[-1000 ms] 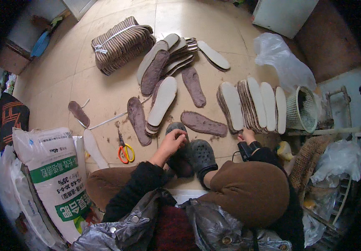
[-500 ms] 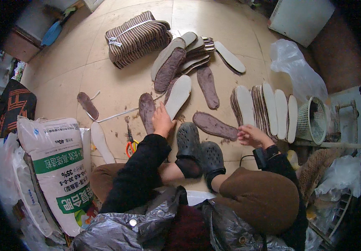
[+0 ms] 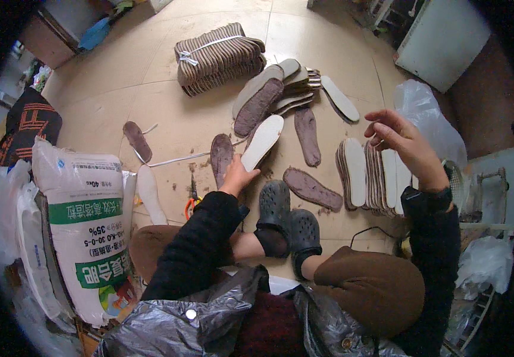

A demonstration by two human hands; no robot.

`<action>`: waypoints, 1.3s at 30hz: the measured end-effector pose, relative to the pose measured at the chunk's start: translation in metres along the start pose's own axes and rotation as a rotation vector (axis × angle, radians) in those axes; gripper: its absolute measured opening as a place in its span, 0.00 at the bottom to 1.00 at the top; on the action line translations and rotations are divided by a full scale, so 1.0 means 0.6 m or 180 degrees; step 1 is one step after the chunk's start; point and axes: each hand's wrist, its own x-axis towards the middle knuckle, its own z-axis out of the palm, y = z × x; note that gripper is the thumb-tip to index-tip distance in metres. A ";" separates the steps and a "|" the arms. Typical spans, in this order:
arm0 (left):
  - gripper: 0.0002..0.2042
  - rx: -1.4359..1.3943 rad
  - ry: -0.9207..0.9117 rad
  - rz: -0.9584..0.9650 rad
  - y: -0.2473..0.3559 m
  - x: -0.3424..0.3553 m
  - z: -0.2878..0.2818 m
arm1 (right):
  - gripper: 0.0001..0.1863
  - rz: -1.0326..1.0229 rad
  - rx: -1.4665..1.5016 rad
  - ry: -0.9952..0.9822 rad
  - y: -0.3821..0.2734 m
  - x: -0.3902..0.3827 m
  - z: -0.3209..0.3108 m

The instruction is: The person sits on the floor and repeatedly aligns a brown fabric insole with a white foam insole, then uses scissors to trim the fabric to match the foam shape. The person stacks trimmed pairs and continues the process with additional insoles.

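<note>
My left hand (image 3: 239, 177) is closed on the near end of a white-faced insole (image 3: 265, 140), with brown fuzzy pile showing at its edge. Beside that hand lies a brown fuzzy insole (image 3: 222, 156). My right hand (image 3: 410, 146) is raised above a row of insoles (image 3: 355, 169) standing on edge; its fingers are bent and apart, with nothing seen in them. Another brown insole (image 3: 312, 188) lies flat in front of my shoes. Farther off, a loose heap of insoles (image 3: 258, 107) spreads over the floor, with a single brown insole (image 3: 308, 135) near it.
A tied bundle of insoles (image 3: 218, 56) sits at the far side. Scissors (image 3: 193, 199) and a white strap (image 3: 179, 159) lie on the tiled floor (image 3: 132, 83). On the left stands a large white sack (image 3: 84, 232); on the right are a clear plastic bag (image 3: 432, 119) and a white basket (image 3: 454, 190).
My right hand has left the brown insole in front of my shoes and risen up to the right. My left hand stays at the white-faced insole. The whole view has shifted slightly.
</note>
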 end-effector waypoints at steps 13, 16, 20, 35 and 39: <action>0.18 -0.4077 -0.1280 0.0890 0.109 -0.218 -0.163 | 0.25 0.0369 0.0892 -0.1117 0.024 0.017 0.207; 0.29 -0.3349 -0.1308 0.0895 0.142 -0.256 -0.164 | 0.32 -0.0118 0.1088 -0.1142 0.052 0.015 0.233; 0.31 -0.2727 -0.1070 0.1884 0.175 -0.264 -0.149 | 0.34 -0.0287 0.1346 -0.1207 0.058 0.024 0.222; 0.35 -0.1999 -0.0879 0.2023 0.194 -0.267 -0.142 | 0.33 0.0032 0.2034 -0.1064 0.070 0.010 0.210; 0.31 -0.2029 -0.0450 0.2201 0.200 -0.275 -0.139 | 0.30 0.0259 0.2498 -0.0991 0.073 0.014 0.209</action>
